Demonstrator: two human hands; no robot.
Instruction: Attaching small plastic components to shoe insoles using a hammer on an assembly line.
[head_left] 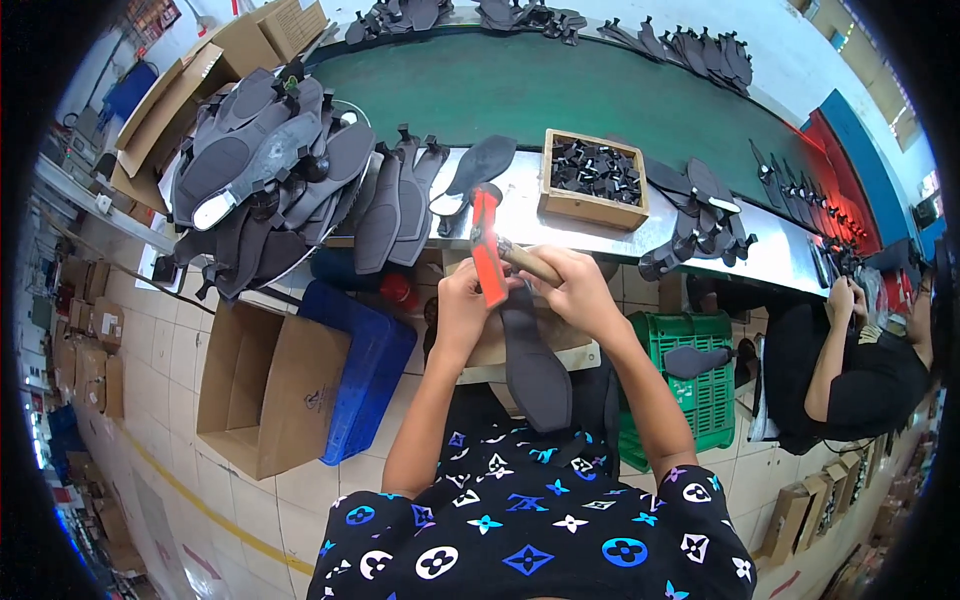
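My right hand (580, 287) is closed around the wooden handle of a hammer (487, 250), whose red head is raised over the work. Below it, a dark grey shoe sole (538, 375) hangs toward my lap, its wide toe end nearest me. My left hand (463, 300) is closed at the narrow heel end of this sole; the hammer head partly hides its fingers and whatever small part is there. On the metal bench edge just beyond lies another dark sole (484, 165). A wooden box (594, 217) of small black heel pieces stands beyond my right hand.
A big pile of heeled soles (250, 150) fills the left of the bench, before a green conveyor belt (440, 85). A cardboard box (290, 400) and blue crate (375, 375) stand on the floor at left, a green crate (715, 400) at right. Another person (850, 370) sits far right.
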